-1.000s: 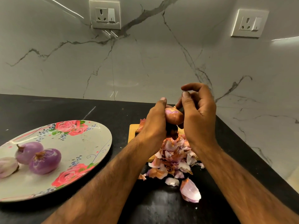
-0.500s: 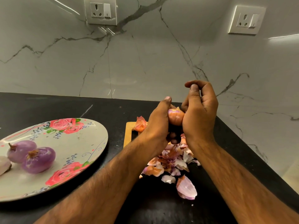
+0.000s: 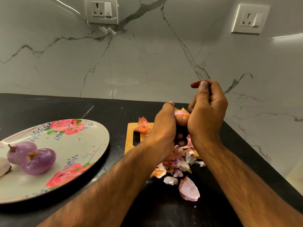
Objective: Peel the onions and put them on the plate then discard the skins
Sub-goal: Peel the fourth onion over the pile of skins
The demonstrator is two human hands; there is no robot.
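Home kitchen: marble backsplash (image 3: 147,63), counter (image 3: 49,108).

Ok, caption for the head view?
Left hand and right hand peel an onion over skins; peeled onions on plate.

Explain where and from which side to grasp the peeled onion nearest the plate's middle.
Probably across its round belly, from above and the right. The onion lies on its side, dry stub up-left; a second onion crowds its left, while bare plate lies to its right.
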